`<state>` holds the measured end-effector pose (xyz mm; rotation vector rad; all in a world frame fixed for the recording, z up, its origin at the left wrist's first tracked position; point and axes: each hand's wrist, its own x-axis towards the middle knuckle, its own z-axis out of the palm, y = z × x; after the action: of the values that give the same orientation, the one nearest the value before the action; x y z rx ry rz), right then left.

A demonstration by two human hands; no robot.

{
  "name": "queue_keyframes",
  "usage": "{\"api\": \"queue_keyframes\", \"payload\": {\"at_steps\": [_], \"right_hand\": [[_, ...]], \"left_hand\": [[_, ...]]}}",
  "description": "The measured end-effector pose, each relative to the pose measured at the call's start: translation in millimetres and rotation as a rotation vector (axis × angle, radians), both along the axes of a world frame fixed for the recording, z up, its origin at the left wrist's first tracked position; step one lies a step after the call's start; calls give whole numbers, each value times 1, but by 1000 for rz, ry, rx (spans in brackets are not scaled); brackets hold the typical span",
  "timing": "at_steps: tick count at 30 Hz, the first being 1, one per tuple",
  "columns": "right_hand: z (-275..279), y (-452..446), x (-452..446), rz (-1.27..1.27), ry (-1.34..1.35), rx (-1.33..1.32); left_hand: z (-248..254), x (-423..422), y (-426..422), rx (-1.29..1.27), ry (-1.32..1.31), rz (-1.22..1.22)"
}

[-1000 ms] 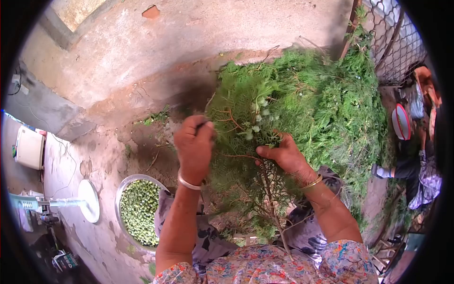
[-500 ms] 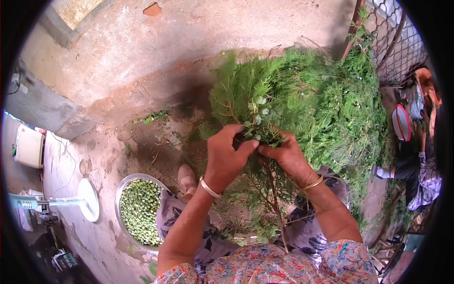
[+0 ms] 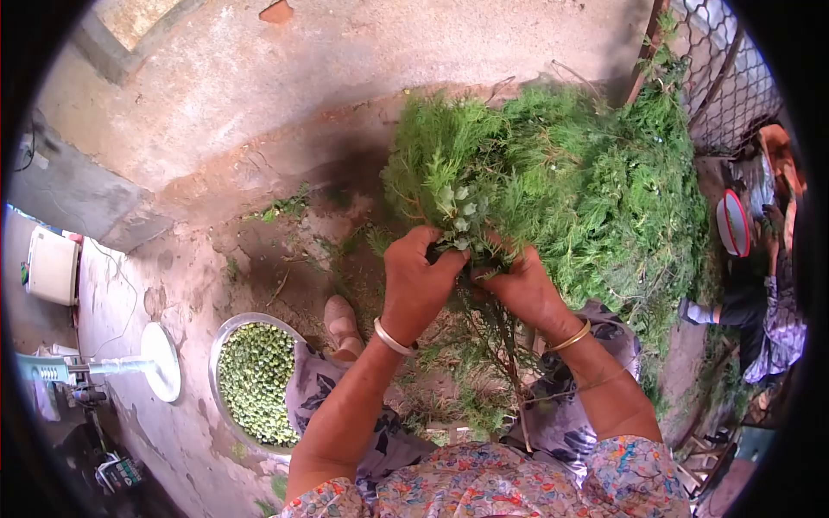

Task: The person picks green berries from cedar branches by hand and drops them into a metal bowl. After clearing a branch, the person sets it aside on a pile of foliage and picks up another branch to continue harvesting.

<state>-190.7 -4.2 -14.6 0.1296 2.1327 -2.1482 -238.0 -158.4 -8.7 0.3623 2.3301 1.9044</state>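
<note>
A leafy evergreen branch [image 3: 509, 363] is held in front of me, its thin brown stem running down toward my lap. Pale green cones [image 3: 459, 207] cluster on its upper sprigs, just above my fingers. My left hand [image 3: 419, 281] pinches a sprig by the cones, thumb against curled fingers. Close beside it, my right hand [image 3: 531, 293] is closed around the branch. The fingertips of both hands are partly hidden in the foliage. To my left stands a metal basin [image 3: 218, 393] full of small green cones [image 3: 256, 380].
A large heap of cut evergreen branches [image 3: 604, 190] lies ahead and to the right, by a wire mesh fence [image 3: 721, 78]. At left stands a pale fan [image 3: 160, 363]. Another person [image 3: 777, 311] sits at the far right near a red-rimmed basin [image 3: 732, 223]. A wall [image 3: 345, 60] runs ahead.
The foliage and cones at the top of the branch have shifted slightly left and down. My right hand has moved slightly down, and its grip on the branch has shifted.
</note>
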Motion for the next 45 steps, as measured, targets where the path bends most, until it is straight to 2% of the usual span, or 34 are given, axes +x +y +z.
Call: {"api": "queue_keyframes", "payload": {"at_steps": [2,4,6,8,10,13,14,17,19,24,26,27,29,30,31,33,35,38,40,42,43,45], "right_hand": [[0,1,-2,-38,-2,-14],[1,1,-3,-76,-5,-28],[4,1,-3,-165,11,54],[1,3,-4,-211,-1,-16],[2,6,-6,-255,-10,-84],[7,14,-7,-219,-51,6],[5,21,-10,-290,-55,40],[8,34,-12,-426,-62,82],[17,35,-11,-376,-48,73],[11,35,-10,-326,-14,58],[11,30,-10,-337,-28,-11],[10,27,-10,-335,-26,-11],[6,22,-10,-318,52,75],[10,21,-8,-290,-33,117],[7,19,-8,-289,-33,116],[-1,14,-9,-236,136,171],[2,9,-6,-231,60,244],[1,4,-5,-249,150,195],[-5,5,-6,-148,179,287],[-10,3,-7,-127,203,311],[-12,3,-6,-108,226,336],[-15,0,-4,-107,221,385]], "left_hand": [[4,-1,-2,-52,-9,-31],[15,1,-1,126,-218,-50],[11,3,-1,162,-292,-86],[12,9,0,198,-368,-123],[19,16,0,227,-418,-11],[15,-6,-25,121,-474,-105],[19,-11,-38,119,-475,-109],[29,-22,-64,231,-442,-25],[28,-25,-68,629,-415,-36],[23,-11,-45,664,-465,-28],[18,-5,-37,500,-466,-148],[19,-1,-29,500,-464,-146],[21,8,-13,387,-312,-37],[19,10,-9,309,-170,-21],[19,11,-5,309,-170,-19],[19,13,-2,293,-4,57],[21,11,-2,307,-31,87],[20,6,-4,304,-67,121],[14,0,-5,284,-73,128],[9,-6,-4,153,308,139],[10,-5,-4,152,309,138],[14,-2,-5,-9,329,97]]}}
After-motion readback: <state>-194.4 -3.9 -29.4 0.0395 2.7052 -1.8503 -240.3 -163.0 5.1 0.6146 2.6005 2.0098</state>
